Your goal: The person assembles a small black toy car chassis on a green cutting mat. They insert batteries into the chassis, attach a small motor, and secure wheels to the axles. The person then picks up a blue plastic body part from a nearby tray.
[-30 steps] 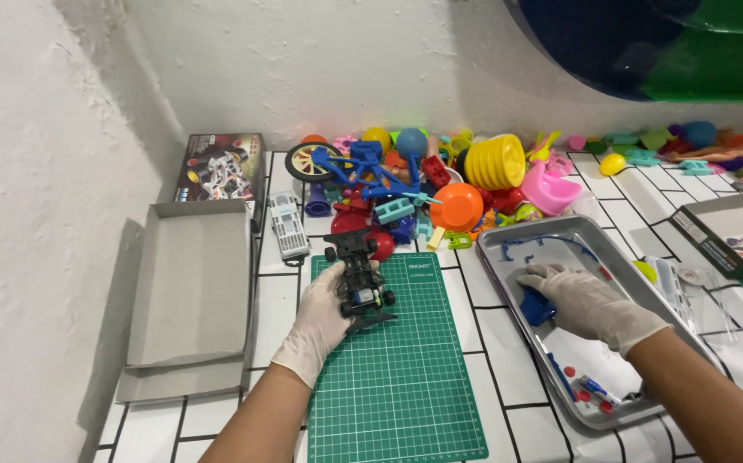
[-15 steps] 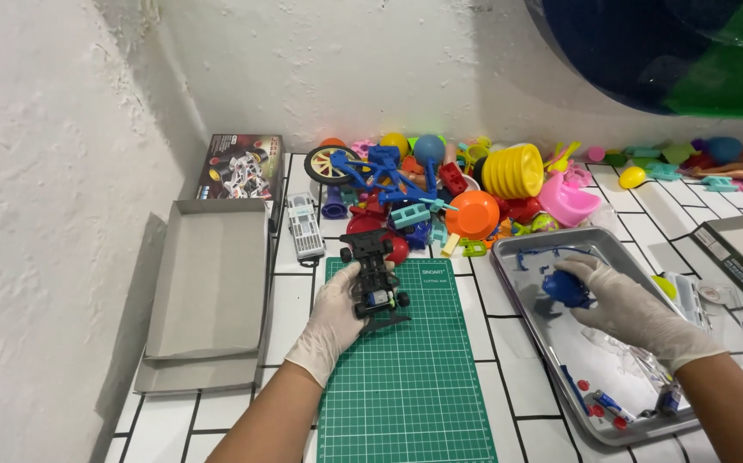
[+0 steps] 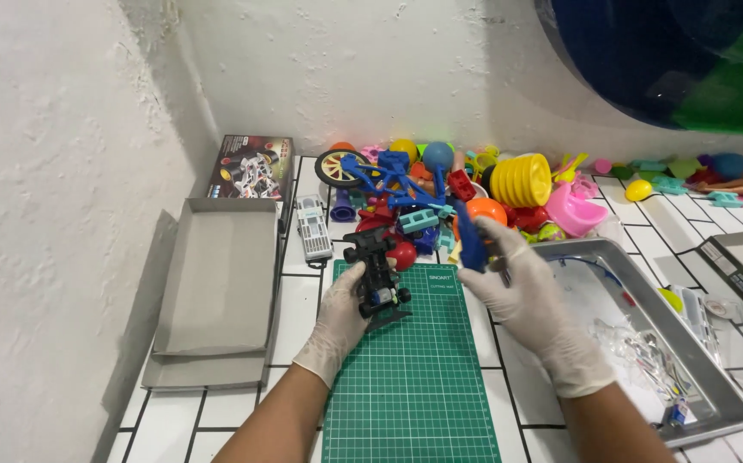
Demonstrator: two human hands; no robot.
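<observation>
Over the green mat (image 3: 414, 377) our left hand (image 3: 337, 321) clamps the black toy car (image 3: 377, 273); just right of it our right hand (image 3: 526, 300) pinches a blue part (image 3: 471, 242). Right lies a metal tray (image 3: 715, 377), left a grey box lid (image 3: 217, 283); beyond, a toy pile (image 3: 474, 184) crowds the wall.

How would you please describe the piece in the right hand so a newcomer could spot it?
Start at the green mat; just beyond its far right corner, the gloved right hand pinches a blue piece. It is flat, dark blue and held above the counter, unlike the toys piled behind.
</observation>
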